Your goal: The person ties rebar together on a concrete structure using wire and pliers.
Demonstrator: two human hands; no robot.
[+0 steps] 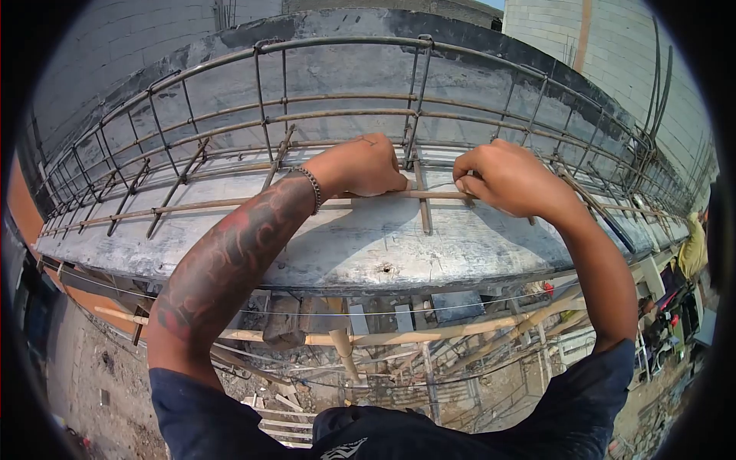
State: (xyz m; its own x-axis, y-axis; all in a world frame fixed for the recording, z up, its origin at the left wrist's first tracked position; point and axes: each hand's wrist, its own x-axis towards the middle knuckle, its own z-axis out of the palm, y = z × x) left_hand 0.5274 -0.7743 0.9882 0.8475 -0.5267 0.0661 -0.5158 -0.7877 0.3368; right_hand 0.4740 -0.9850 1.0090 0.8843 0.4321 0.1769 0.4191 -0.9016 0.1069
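My left hand [369, 165] is closed beside a crossing of steel reinforcing bars, its fingertips at the long horizontal rebar [441, 195]. What its fingers pinch is hidden. Just right of the crossing, my right hand [507, 178] is closed in a pinch. A thin wire [439, 186] runs from the crossing toward its fingertips. The short cross bar [425, 215] lies under the horizontal rebar and points toward me. Behind both hands rises the rebar cage [264, 92], with upright stirrups tied to long bars.
The cage stands on a pale formwork board [368, 257] with a drop along its front edge. Below are bamboo poles [429, 335] and rubble ground [100, 383]. A dark-topped panel [337, 69] stands behind the cage, with block walls [540, 31] farther back.
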